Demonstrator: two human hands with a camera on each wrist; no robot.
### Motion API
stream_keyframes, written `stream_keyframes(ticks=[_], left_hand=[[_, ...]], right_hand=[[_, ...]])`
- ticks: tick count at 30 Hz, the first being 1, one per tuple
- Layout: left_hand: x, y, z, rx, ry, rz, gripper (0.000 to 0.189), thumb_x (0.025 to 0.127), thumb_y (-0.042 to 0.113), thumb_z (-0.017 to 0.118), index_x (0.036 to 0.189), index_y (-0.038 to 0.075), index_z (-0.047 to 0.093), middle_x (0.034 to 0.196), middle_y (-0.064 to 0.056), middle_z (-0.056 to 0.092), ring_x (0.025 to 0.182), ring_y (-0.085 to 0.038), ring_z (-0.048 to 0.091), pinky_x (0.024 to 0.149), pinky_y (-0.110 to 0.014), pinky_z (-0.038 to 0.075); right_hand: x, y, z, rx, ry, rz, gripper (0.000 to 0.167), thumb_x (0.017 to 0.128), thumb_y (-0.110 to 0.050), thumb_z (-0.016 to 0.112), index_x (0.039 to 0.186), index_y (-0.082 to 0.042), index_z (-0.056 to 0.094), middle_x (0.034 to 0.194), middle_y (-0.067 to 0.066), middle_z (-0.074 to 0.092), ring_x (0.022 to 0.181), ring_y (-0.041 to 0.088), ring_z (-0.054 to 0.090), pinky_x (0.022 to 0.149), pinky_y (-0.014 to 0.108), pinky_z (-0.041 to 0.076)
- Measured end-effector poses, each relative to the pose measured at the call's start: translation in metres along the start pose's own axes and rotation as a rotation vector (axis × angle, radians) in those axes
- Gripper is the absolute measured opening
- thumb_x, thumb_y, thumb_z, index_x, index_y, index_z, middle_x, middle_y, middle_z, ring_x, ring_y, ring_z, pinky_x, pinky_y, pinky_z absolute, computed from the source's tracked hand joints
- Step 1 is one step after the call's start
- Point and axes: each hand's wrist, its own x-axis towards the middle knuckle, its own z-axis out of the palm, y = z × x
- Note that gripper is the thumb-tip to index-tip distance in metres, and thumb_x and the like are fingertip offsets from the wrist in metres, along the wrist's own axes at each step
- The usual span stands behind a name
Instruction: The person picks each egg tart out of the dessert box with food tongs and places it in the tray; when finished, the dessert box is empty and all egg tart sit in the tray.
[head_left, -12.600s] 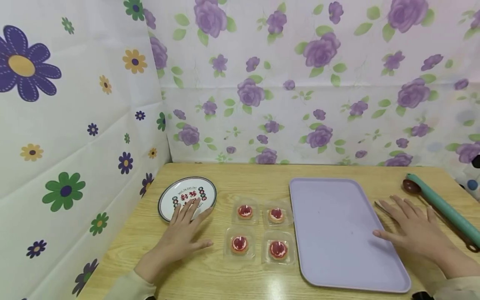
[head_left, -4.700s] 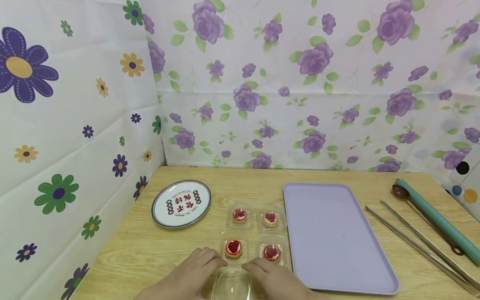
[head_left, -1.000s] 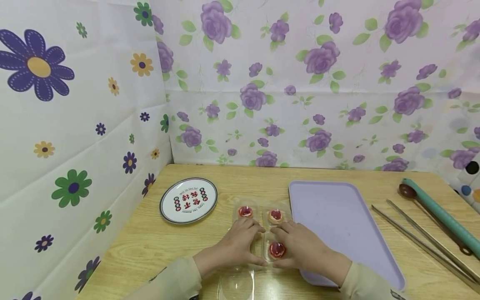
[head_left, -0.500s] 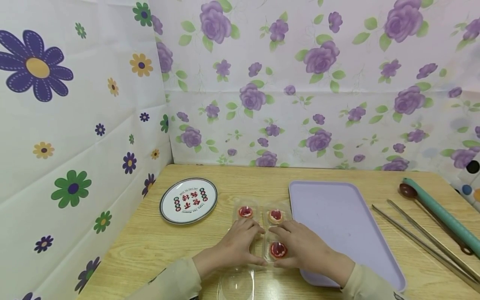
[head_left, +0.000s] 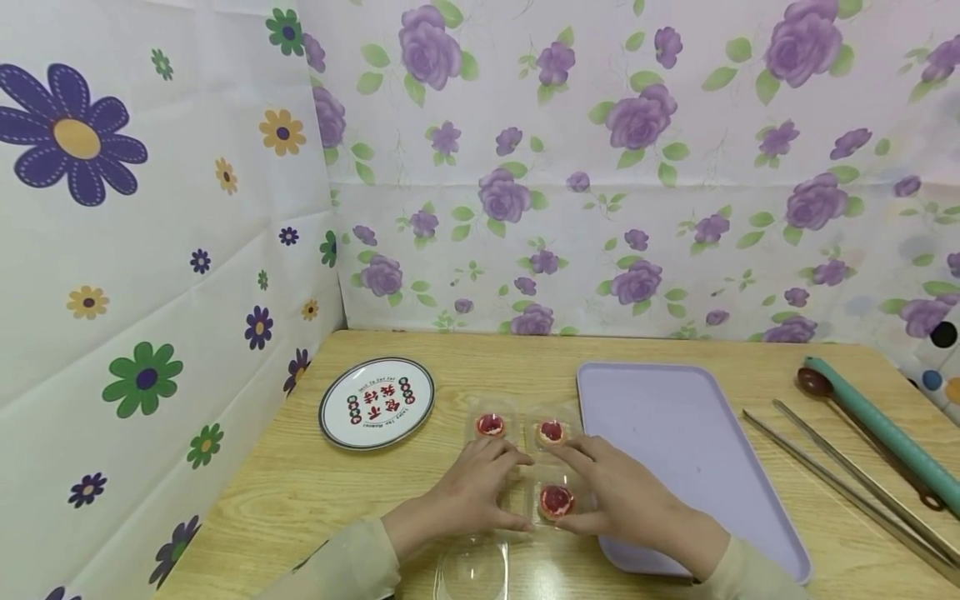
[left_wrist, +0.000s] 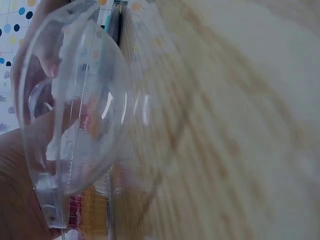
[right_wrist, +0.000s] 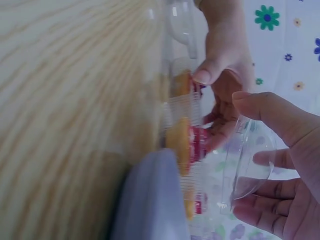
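My right hand (head_left: 622, 496) grips a clear domed lid (right_wrist: 247, 170) between thumb and fingers; in the right wrist view it stands apart from the front-right red-topped tart (head_left: 557, 502). My left hand (head_left: 468, 492) holds the left side of that tart's clear container, thumb at the front corner and fingertips at the back. Beneath the left hand the front-left tart is hidden in the head view. Two more tarts, the back-left tart (head_left: 491, 426) and the back-right tart (head_left: 551, 432), sit in clear containers behind. A loose clear lid (head_left: 472, 571) lies in front of the left hand.
A lilac tray (head_left: 690, 475) lies to the right, close beside the containers. Beyond it are metal tongs (head_left: 840, 479), a brown spoon (head_left: 815, 382) and a green rolling-pin-like rod (head_left: 885, 429). At the left back is a white printed plate (head_left: 377, 403).
Earlier the hands lay apart, then worked at a lid in front. Over the last second my right hand has moved slightly right, lifting the front-right lid; my left hand stays in place.
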Motion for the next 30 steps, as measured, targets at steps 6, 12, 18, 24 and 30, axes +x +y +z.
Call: stream_keyframes(ticks=[6, 12, 18, 24, 30], left_hand=[[-0.003, 0.001, -0.006, -0.019, 0.018, -0.01, 0.081, 0.069, 0.059, 0.076, 0.134, 0.018, 0.051, 0.131, 0.0, 0.054, 0.127, -0.021, 0.046, 0.115, -0.045, 0.032], [-0.007, 0.003, -0.015, -0.066, 0.05, -0.01, 0.082, 0.069, 0.056, 0.077, 0.136, 0.019, 0.049, 0.132, -0.001, 0.054, 0.129, -0.021, 0.045, 0.116, -0.045, 0.031], [-0.013, 0.008, -0.025, -0.131, 0.075, -0.011, 0.082, 0.069, 0.052, 0.079, 0.137, 0.018, 0.048, 0.134, -0.002, 0.053, 0.13, -0.022, 0.044, 0.114, -0.048, 0.032], [-0.016, 0.016, -0.03, -0.171, 0.117, 0.051, 0.084, 0.066, 0.051, 0.081, 0.137, 0.018, 0.049, 0.132, 0.001, 0.054, 0.127, -0.019, 0.047, 0.113, -0.049, 0.034], [-0.018, 0.023, -0.027, -0.183, 0.152, 0.122, 0.089, 0.064, 0.052, 0.082, 0.137, 0.014, 0.048, 0.136, -0.001, 0.055, 0.129, -0.02, 0.047, 0.113, -0.051, 0.034]], right_hand=[[-0.004, -0.001, -0.012, 0.033, 0.066, -0.041, 0.081, 0.071, -0.039, 0.081, 0.142, -0.021, 0.046, 0.12, 0.007, 0.056, 0.092, 0.015, 0.059, 0.069, 0.026, 0.056], [-0.007, -0.002, -0.023, 0.072, 0.148, -0.099, 0.083, 0.07, -0.034, 0.083, 0.142, -0.025, 0.044, 0.118, 0.003, 0.054, 0.084, 0.01, 0.056, 0.062, 0.019, 0.051], [-0.01, -0.006, -0.029, 0.056, 0.2, -0.104, 0.086, 0.067, -0.043, 0.084, 0.14, -0.023, 0.045, 0.122, -0.005, 0.056, 0.101, 0.011, 0.061, 0.079, 0.03, 0.057], [-0.013, -0.011, -0.03, 0.114, 0.268, -0.089, 0.086, 0.064, -0.046, 0.085, 0.134, -0.015, 0.047, 0.126, -0.009, 0.057, 0.108, 0.009, 0.059, 0.087, 0.032, 0.054], [-0.016, -0.013, -0.025, 0.181, 0.377, -0.166, 0.085, 0.069, -0.048, 0.082, 0.134, -0.01, 0.045, 0.123, -0.003, 0.059, 0.103, 0.012, 0.059, 0.082, 0.026, 0.053]])
